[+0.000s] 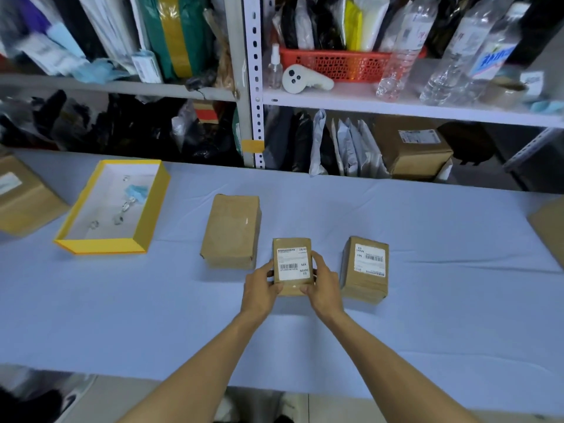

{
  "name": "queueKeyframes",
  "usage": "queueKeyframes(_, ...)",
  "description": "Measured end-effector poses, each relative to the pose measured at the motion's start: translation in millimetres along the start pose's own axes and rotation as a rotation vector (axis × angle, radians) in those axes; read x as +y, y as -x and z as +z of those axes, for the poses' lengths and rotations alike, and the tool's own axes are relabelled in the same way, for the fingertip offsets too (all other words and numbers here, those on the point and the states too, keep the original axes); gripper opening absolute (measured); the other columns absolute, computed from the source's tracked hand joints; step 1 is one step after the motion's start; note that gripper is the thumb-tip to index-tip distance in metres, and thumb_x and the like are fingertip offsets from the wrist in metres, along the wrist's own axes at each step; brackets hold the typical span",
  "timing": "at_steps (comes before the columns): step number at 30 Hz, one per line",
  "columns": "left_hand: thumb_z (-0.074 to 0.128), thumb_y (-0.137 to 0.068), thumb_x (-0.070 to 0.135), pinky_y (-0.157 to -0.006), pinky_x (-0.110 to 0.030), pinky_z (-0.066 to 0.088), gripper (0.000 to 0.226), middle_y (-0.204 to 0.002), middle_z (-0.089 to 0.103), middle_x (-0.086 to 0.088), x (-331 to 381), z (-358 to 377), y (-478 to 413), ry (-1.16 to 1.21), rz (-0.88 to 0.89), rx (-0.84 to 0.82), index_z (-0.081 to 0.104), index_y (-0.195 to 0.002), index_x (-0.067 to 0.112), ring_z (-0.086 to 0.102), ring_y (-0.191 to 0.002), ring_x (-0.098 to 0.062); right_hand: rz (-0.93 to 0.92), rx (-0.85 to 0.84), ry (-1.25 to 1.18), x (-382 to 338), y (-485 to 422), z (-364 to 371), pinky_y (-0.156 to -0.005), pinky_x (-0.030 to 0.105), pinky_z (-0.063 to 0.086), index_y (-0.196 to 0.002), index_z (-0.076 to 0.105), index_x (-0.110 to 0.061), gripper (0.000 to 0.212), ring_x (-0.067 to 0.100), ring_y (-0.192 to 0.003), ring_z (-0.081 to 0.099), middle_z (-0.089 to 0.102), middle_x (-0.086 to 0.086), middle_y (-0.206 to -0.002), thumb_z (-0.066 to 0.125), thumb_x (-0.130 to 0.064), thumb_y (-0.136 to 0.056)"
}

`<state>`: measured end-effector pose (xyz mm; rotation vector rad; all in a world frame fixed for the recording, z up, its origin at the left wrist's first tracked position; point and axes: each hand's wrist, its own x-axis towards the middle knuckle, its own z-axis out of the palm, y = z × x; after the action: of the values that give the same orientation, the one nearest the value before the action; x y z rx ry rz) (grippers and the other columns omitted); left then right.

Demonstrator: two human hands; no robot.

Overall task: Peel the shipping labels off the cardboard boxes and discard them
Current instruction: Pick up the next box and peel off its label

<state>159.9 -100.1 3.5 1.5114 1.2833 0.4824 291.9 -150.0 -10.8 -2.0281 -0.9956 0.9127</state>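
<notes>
"Shipping label on the small box hadn't one corner lifted when I looked, had it?"

"None that I could see. Both hands were clamped on that box, the left hand curled round its nine o'clock side and the right hand round its three o'clock side. It sat on the blue tablecloth, dead centre in front of the person."

"So what worried you?"

"The paper, mostly. It lay flat and looked thin. Picked at a poor corner or pulled fast, I reckoned it would tear and leave strips behind. The box looked light too. With one hand let go to peel, it could lift or skid with the label."

"And the neighbours?"

"A second labelled box stood just beside it at three o'clock, near enough for the right wrist to knock. The bare box lay at eleven o'clock."

"Where would the label go?"

"My guess was the yellow tray, well apart at ten o'clock, with a few crumpled bits in it. A sticky label might cling to the fingers on that trip and drop on the cloth instead."
</notes>
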Motion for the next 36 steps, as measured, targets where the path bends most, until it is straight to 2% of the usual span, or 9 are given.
queueKeyframes(6, 0.055, -0.083, -0.015, -0.065, -0.006, 0.050, 0.060, -0.103, 0.061, 0.001, -6.4, -4.9, 10.3, -0.004, 0.017, -0.050, 0.055, -0.133, 0.018, 0.062, -0.086, -0.016, 0.013, 0.017, 0.014, -2.1, 19.1, -0.4, -0.082, 0.031, 0.055, -0.151, 0.020, -0.032, 0.098, 0.015, -0.094, 0.061, 0.065, -0.002, -0.105, 0.062, 0.013, -0.074)
queueKeyframes(9, 0.055, -0.082, -0.014, -0.075, -0.019, 0.051, 0.061, -0.105, 0.063, 0.001, -11.1, -4.2, 18.0, 0.015, 0.007, -0.078, 0.055, -0.133, 0.019, 0.063, -0.087, -0.016, 0.002, 0.024, -0.001, 1.3, 31.4, 1.4, -0.079, 0.031, 0.057, -0.151, 0.019, -0.034, 0.102, 0.015, -0.094, 0.063, 0.067, -0.002, -0.112, 0.060, 0.013, -0.071)
queueKeyframes(16, 0.061, -0.077, -0.014, -0.077, -0.024, 0.055, 0.060, -0.113, 0.067, -0.008, -16.5, -2.5, 18.0, 0.033, 0.000, -0.073, 0.058, -0.130, 0.013, 0.067, -0.086, -0.020, -0.021, -0.019, -0.051, 10.3, 33.8, -6.2, -0.088, 0.040, 0.055, -0.152, 0.017, -0.027, 0.102, 0.021, -0.106, 0.061, 0.061, 0.003, -0.126, 0.067, 0.011, -0.072)
queueKeyframes(18, 0.063, -0.078, -0.011, -0.074, -0.018, 0.054, 0.061, -0.113, 0.066, -0.004, -20.4, -1.1, 23.6, 0.058, -0.026, -0.042, 0.055, -0.133, 0.014, 0.066, -0.086, -0.017, -0.042, -0.065, -0.038, 11.7, 33.1, -9.5, -0.089, 0.035, 0.055, -0.153, 0.016, -0.026, 0.101, 0.018, -0.108, 0.060, 0.060, 0.001, -0.130, 0.069, 0.008, -0.073)
queueKeyframes(22, 0.068, -0.079, -0.005, -0.070, -0.012, 0.053, 0.061, -0.117, 0.064, -0.003, -25.4, -0.1, 22.3, 0.108, -0.031, -0.020, 0.051, -0.135, 0.014, 0.065, -0.085, -0.014, -0.071, -0.133, -0.085, 18.1, 28.3, -16.3, -0.073, 0.006, 0.049, -0.152, 0.021, -0.025, 0.093, 0.005, -0.101, 0.059, 0.059, -0.005, -0.123, 0.071, 0.001, -0.079)
queueKeyframes(25, 0.066, -0.080, -0.008, -0.064, -0.006, 0.051, 0.060, -0.113, 0.063, -0.003, -25.0, 0.2, 24.1, 0.139, -0.033, -0.017, 0.051, -0.135, 0.014, 0.063, -0.083, -0.009, -0.079, -0.162, -0.142, 23.9, 28.4, -18.8, -0.073, 0.009, 0.053, -0.150, 0.027, -0.031, 0.087, 0.009, -0.109, 0.062, 0.061, -0.006, -0.127, 0.070, -0.001, -0.081)
queueKeyframes(30, 0.066, -0.082, -0.007, -0.062, -0.005, 0.050, 0.060, -0.106, 0.063, -0.002, -25.6, 1.6, 30.5, 0.135, 0.006, -0.015, 0.050, -0.134, 0.017, 0.063, -0.084, -0.002, -0.086, -0.160, -0.164, 30.1, 30.2, -18.7, -0.073, 0.010, 0.053, -0.146, 0.033, -0.034, 0.086, 0.010, -0.107, 0.064, 0.064, -0.004, -0.126, 0.069, 0.004, -0.078)
queueKeyframes(33, 0.066, -0.082, -0.007, -0.061, -0.005, 0.050, 0.061, -0.105, 0.063, -0.002, -25.3, 1.9, 33.0, 0.114, 0.014, -0.013, 0.048, -0.134, 0.019, 0.063, -0.083, -0.005, -0.080, -0.150, -0.188, 31.5, 32.9, -18.0, -0.072, 0.012, 0.054, -0.143, 0.036, -0.039, 0.084, 0.010, -0.108, 0.064, 0.065, -0.005, -0.124, 0.068, 0.005, -0.079)
queueKeyframes(36, 0.067, -0.081, -0.003, -0.067, -0.012, 0.053, 0.071, -0.103, 0.062, 0.001, -28.4, 3.3, 33.0, 0.064, 0.025, -0.014, 0.043, -0.139, 0.030, 0.064, -0.086, -0.010, -0.094, -0.143, -0.189, 31.7, 35.5, -18.1, -0.073, 0.013, 0.054, -0.137, 0.034, -0.047, 0.084, 0.007, -0.107, 0.064, 0.066, -0.008, -0.121, 0.069, 0.003, -0.080)
